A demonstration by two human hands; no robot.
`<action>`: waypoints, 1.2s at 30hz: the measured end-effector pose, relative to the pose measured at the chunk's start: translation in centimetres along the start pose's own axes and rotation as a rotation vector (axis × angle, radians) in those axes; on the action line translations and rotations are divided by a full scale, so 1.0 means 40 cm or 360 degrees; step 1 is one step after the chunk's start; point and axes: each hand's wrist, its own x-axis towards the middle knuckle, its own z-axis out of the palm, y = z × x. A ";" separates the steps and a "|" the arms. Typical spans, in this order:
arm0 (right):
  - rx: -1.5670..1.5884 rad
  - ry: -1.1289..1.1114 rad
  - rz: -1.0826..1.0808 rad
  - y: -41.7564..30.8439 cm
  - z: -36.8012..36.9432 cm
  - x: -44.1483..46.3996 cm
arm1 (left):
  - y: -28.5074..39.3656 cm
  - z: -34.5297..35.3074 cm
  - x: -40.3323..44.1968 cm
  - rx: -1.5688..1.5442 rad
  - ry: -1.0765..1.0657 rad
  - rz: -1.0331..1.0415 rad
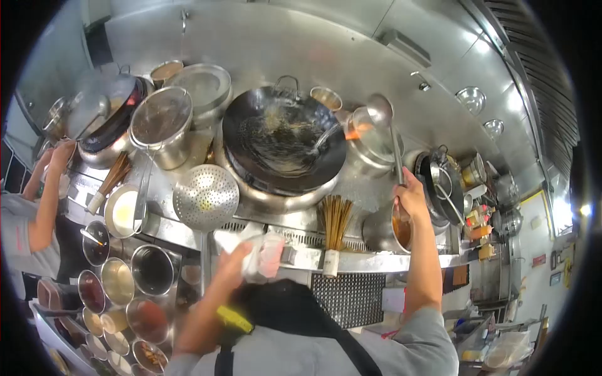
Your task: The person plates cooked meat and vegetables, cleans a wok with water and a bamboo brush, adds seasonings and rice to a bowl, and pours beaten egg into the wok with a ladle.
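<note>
My right hand [411, 195] is wrapped round the handle of a ladle [380, 111], whose bowl is raised to the right of the large black wok [251, 135]. The wok sits on the middle burner with a wet, shiny inside. In front of it, my left hand [235, 264] grips a crumpled white cloth [258, 252], slightly blurred, near the stove's front edge. Just beyond the cloth lies a perforated strainer [205, 197] with its handle pointing towards me. A metal pot with brown contents [401, 227] stands below my right hand.
A bamboo brush [334, 229] stands at the stove's front edge. Bowls of sauces and ingredients [147, 318] crowd the lower left. Another person's arm [47, 194] works at a steaming wok on the left. A smaller wok [436, 188] sits on the right.
</note>
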 end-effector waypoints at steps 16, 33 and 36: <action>0.2567 -0.0685 0.0656 0.048 -0.154 0.138 | -0.268 0.061 0.081 0.3144 0.0341 0.0147; 0.0269 -0.0359 -0.0118 0.051 -0.166 -0.276 | -0.271 0.064 0.076 0.3264 0.0260 0.0069; -0.0331 0.0070 -0.0649 0.278 -0.197 -0.386 | -0.270 0.048 0.075 0.3244 0.0211 0.0137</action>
